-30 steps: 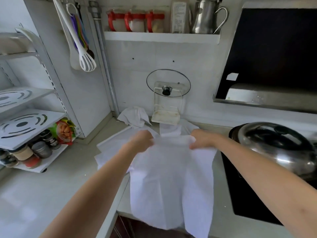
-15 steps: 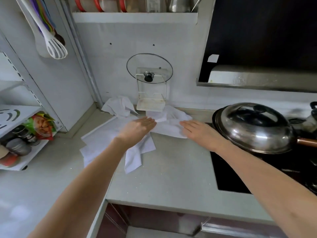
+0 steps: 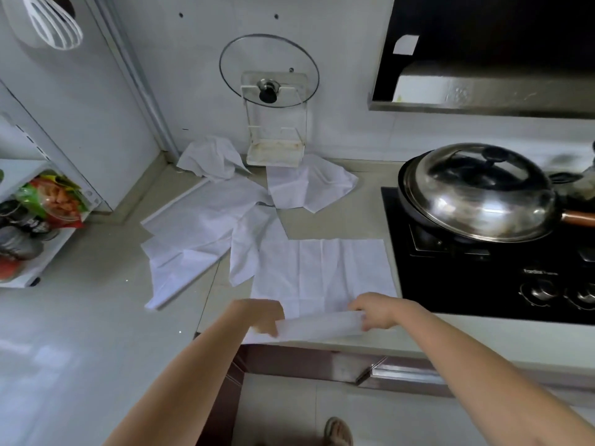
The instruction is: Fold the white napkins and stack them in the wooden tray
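We cannot see the fingertips of the left hand (image 3: 262,317) or right hand (image 3: 375,312); the lifted near edge of the napkin (image 3: 322,272) covers them. Whisk (image 3: 53,25) cut off at top edge. Pan (image 3: 476,194) handle runs out of frame right. Shelf jars (image 3: 19,239) blurred, labels unreadable.

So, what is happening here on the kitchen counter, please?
A person is folding white napkins. One napkin lies spread flat on the counter beside the stove. The left hand and the right hand each pinch a corner of its near edge and lift it, apparently to begin the first fold. Several unfolded napkins lie crumpled further back, near the wall. No wooden tray is in view.
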{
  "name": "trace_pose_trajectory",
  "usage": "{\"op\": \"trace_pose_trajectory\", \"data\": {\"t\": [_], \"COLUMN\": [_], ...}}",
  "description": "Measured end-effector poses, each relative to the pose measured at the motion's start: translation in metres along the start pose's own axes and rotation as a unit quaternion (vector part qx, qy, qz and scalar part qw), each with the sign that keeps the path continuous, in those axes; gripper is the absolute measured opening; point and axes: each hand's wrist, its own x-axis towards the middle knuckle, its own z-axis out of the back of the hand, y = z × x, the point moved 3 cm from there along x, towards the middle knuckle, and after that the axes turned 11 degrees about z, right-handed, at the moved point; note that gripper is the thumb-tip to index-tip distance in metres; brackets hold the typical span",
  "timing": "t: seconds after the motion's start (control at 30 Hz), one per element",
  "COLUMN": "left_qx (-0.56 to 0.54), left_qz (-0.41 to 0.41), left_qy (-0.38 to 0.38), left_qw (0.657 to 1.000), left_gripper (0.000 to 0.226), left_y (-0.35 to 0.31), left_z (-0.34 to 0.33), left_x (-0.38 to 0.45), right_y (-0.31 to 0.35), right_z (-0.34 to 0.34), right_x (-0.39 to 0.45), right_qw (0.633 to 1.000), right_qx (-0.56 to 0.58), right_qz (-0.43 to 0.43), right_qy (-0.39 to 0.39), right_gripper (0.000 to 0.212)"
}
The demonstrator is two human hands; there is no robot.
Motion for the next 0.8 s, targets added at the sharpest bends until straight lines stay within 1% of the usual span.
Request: {"op": "trace_pose_trajectory", "data": {"t": [0.03, 0.1, 0.2, 0.23, 0.3, 0.33, 0.37, 0.43, 0.47, 0.53, 0.6, 0.63, 0.67, 0.73, 0.8], "left_qx": [0.016, 0.034, 0.038, 0.036, 0.028, 0.021, 0.007, -0.045, -0.076, -0.129, -0.172, -0.188, -0.199, -0.214, -0.241], "left_qz": [0.000, 0.008, 0.003, 0.002, -0.001, 0.001, 0.001, 0.010, 0.019, 0.037, 0.053, 0.065, 0.080, 0.105, 0.120], "left_qy": [0.032, 0.065, 0.095, 0.100, 0.097, 0.084, 0.062, -0.003, -0.037, -0.100, -0.148, -0.162, -0.175, -0.213, -0.248], "left_qw": [0.999, 0.997, 0.995, 0.994, 0.995, 0.996, 0.998, 0.999, 0.996, 0.986, 0.973, 0.966, 0.961, 0.948, 0.931], "left_gripper": [0.041, 0.047, 0.046, 0.044, 0.043, 0.042, 0.041, 0.042, 0.044, 0.037, 0.028, 0.028, 0.029, 0.031, 0.034], "left_y": [-0.003, -0.003, -0.003, -0.003, -0.003, -0.002, -0.001, 0.005, 0.009, 0.017, 0.022, 0.022, 0.022, 0.020, 0.019], "left_z": [-0.003, -0.008, -0.009, -0.009, -0.004, -0.001, 0.003, 0.013, 0.017, 0.025, 0.029, 0.030, 0.030, 0.030, 0.029], "left_x": [-0.004, -0.005, 0.001, 0.003, 0.005, 0.006, 0.008, 0.016, 0.019, 0.027, 0.037, 0.040, 0.045, 0.054, 0.062], "right_y": [0.003, 0.008, 0.006, 0.005, 0.001, -0.002, -0.005, -0.017, -0.024, -0.038, -0.045, -0.048, -0.051, -0.056, -0.059], "right_z": [-0.004, -0.009, -0.012, -0.011, -0.008, -0.005, -0.001, 0.009, 0.013, 0.019, 0.023, 0.025, 0.026, 0.029, 0.029], "right_x": [-0.002, -0.005, -0.009, -0.010, -0.009, -0.008, -0.008, -0.005, -0.003, 0.005, 0.012, 0.016, 0.020, 0.031, 0.040], "right_qw": [1.000, 0.997, 0.991, 0.990, 0.990, 0.992, 0.994, 0.996, 0.994, 0.990, 0.985, 0.983, 0.981, 0.974, 0.965], "right_qx": [0.010, 0.027, 0.039, 0.043, 0.058, 0.065, 0.073, 0.092, 0.099, 0.095, 0.077, 0.068, 0.062, 0.048, 0.036], "right_qz": [-0.001, -0.001, -0.015, -0.017, -0.008, -0.002, 0.002, -0.006, -0.015, -0.037, -0.063, -0.076, -0.085, -0.098, -0.112], "right_qy": [0.029, 0.074, 0.124, 0.133, 0.131, 0.110, 0.081, 0.009, -0.032, -0.101, -0.141, -0.154, -0.166, -0.200, -0.234], "right_gripper": [0.034, 0.037, 0.041, 0.038, 0.020, 0.012, 0.011, 0.019, 0.020, 0.022, 0.031, 0.033, 0.032, 0.020, 0.019]}}
